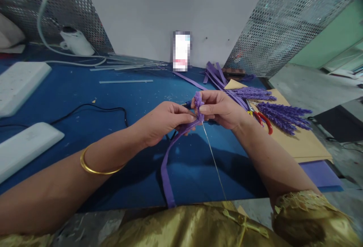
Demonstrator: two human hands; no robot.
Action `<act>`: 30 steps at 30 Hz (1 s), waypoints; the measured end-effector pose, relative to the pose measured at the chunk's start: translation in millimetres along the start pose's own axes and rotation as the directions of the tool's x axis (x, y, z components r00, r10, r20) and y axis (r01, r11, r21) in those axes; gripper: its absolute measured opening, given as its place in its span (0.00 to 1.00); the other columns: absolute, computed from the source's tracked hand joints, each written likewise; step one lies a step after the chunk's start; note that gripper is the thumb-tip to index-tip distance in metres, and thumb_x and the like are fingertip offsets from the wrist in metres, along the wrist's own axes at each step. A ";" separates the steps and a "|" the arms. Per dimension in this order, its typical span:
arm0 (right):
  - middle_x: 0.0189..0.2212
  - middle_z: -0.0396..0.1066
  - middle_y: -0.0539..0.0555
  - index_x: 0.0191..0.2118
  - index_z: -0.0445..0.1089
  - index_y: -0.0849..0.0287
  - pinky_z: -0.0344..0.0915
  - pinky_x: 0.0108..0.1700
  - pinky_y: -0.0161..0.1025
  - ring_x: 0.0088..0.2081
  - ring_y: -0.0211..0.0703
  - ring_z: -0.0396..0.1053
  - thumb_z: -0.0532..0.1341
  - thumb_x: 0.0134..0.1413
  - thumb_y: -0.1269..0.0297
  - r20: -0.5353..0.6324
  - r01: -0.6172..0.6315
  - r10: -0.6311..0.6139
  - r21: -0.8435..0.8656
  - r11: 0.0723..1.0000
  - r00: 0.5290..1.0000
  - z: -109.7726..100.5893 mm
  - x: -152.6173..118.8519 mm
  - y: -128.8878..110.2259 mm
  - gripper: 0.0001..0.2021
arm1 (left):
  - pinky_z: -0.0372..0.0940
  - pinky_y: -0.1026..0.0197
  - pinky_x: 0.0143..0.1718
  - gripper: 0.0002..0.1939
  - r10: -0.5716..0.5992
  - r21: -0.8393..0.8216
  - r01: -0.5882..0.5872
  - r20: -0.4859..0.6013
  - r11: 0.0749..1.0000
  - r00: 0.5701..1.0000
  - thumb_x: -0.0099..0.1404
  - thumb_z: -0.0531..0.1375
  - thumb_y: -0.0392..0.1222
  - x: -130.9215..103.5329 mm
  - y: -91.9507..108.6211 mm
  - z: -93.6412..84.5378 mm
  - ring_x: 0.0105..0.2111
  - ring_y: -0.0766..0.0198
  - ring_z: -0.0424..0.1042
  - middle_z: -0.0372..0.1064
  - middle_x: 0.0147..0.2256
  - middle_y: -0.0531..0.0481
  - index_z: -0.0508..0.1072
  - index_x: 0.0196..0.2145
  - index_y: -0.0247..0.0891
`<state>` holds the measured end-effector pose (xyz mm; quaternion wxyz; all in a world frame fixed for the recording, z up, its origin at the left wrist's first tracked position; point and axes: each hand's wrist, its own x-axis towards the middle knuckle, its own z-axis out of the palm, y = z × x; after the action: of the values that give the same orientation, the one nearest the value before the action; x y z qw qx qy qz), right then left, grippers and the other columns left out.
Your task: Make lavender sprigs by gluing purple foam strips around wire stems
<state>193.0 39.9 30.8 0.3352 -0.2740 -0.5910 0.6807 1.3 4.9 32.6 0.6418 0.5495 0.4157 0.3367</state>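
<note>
Both hands meet over the middle of the blue table. My left hand (172, 120) pinches a long purple paper strip (167, 167), whose tail hangs down toward the table's front edge. My right hand (218, 107) is closed on a purple flower spike (198, 99) made of ruffled paper, held upright. A thin wire stem (212, 152) slants from the spike down toward my lap. Behind the fingers, a dark blue tool (187, 104) shows only in part. The fingertips hide where strip and spike join.
At the right, finished purple flower sprigs (283, 116) and red-handled scissors (265, 121) lie on brown paper (306, 145). More purple strips (217, 75) are behind. A phone (182, 50) leans on the wall. White boxes (31, 145), a cable (93, 105) and a mug (76, 42) stand left.
</note>
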 end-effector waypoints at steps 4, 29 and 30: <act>0.21 0.67 0.46 0.29 0.72 0.61 0.51 0.22 0.30 0.21 0.29 0.57 0.73 0.46 0.61 0.003 0.034 -0.034 -0.095 0.995 0.999 3.8 -1.3 -1.8 0.12 | 0.61 0.63 0.23 0.07 -0.007 0.011 0.007 -0.007 1.000 1.000 0.53 0.64 0.39 0.1 -0.5 2.6 0.19 0.66 0.66 0.72 0.20 0.46 0.80 0.20 0.37; 0.20 0.65 0.44 0.27 0.63 0.58 0.60 0.26 0.33 0.23 0.33 0.63 0.75 0.42 0.57 -0.233 0.108 -0.167 -0.245 0.963 0.958 18.1 2.0 5.8 0.19 | 0.64 0.64 0.27 0.04 -0.073 -0.115 0.063 -0.088 0.991 0.993 0.49 0.66 0.39 0.9 -4.4 5.7 0.24 0.67 0.68 0.73 0.22 0.49 0.79 0.21 0.36; 0.20 0.65 0.44 0.27 0.63 0.58 0.60 0.26 0.33 0.23 0.34 0.63 0.75 0.42 0.57 -0.236 0.104 -0.162 -0.241 0.965 0.958 18.7 1.8 6.2 0.19 | 0.64 0.64 0.27 0.05 -0.074 -0.110 0.063 -0.091 0.992 0.993 0.49 0.67 0.40 0.7 -4.4 5.8 0.25 0.66 0.68 0.73 0.23 0.49 0.79 0.22 0.35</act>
<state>176.7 29.3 27.6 0.4196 -0.3545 -0.6342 0.5440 6.8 2.2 28.4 0.6610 0.4831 0.4457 0.3619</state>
